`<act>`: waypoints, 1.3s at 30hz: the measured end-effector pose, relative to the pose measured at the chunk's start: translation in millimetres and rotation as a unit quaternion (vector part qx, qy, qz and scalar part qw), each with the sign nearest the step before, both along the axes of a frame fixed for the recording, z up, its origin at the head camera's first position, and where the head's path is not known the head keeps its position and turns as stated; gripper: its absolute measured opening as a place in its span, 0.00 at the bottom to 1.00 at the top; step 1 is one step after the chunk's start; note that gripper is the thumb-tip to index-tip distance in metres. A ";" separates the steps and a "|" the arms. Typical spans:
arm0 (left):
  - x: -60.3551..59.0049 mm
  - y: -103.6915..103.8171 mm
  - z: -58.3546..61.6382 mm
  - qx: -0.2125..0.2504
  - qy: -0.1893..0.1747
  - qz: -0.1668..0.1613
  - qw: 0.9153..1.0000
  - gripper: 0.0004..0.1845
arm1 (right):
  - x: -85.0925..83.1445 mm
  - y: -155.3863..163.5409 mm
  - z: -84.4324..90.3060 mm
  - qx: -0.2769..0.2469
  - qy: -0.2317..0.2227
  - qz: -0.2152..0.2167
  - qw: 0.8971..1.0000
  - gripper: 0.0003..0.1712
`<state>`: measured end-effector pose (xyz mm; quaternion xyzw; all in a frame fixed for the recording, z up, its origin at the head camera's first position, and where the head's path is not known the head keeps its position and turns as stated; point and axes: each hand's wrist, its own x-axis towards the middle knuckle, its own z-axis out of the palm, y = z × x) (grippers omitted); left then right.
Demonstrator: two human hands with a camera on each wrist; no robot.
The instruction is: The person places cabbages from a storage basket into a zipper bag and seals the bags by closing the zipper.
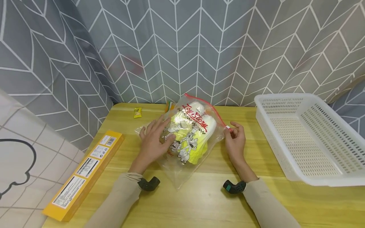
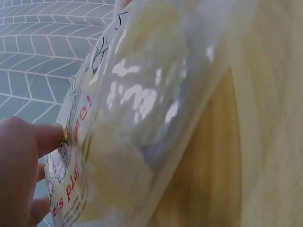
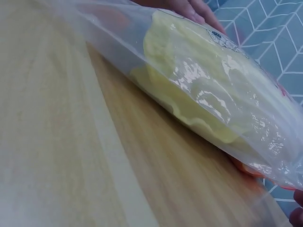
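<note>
A clear zip bag with red "Toy Story" lettering, cartoon figures and a red zip edge lies at the middle of the table. Through its plastic shows a bulky yellow-and-white thing with a ruffled edge. My left hand rests on the bag's left side, fingers extended; the left wrist view has its thumb against the printed face. At the right end of the zip, my right hand pinches the corner by the white slider. Only fingertips of it show in the right wrist view.
A white perforated plastic basket stands on the right. Along the left edge lies a long orange box with white labels. A small yellow packet is at the back left, and an orange-and-green item sits partly behind the bag. Patterned grey curtain backs the table.
</note>
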<state>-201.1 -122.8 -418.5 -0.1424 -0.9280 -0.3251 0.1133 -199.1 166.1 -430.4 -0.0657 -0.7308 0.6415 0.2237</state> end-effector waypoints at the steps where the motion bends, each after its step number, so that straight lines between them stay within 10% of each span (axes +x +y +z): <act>1: 0.0 0.2 0.0 -0.001 0.002 0.001 1.000 0.36 | -1.1 0.5 -1.6 0.001 0.013 0.000 1.000 0.21; 18: 2.9 3.0 4.9 -0.026 -0.036 0.001 0.999 0.36 | -40.7 34.5 -32.4 -0.024 -0.023 0.042 0.999 0.19; 30: 2.3 1.4 4.4 0.004 -0.050 -0.064 0.997 0.29 | -49.5 40.6 -35.0 -0.021 -0.017 0.044 0.999 0.14; 39: 4.5 -2.0 7.1 0.104 -0.148 -0.129 0.975 0.22 | -52.4 40.2 -34.0 -0.028 -0.011 0.037 0.999 0.15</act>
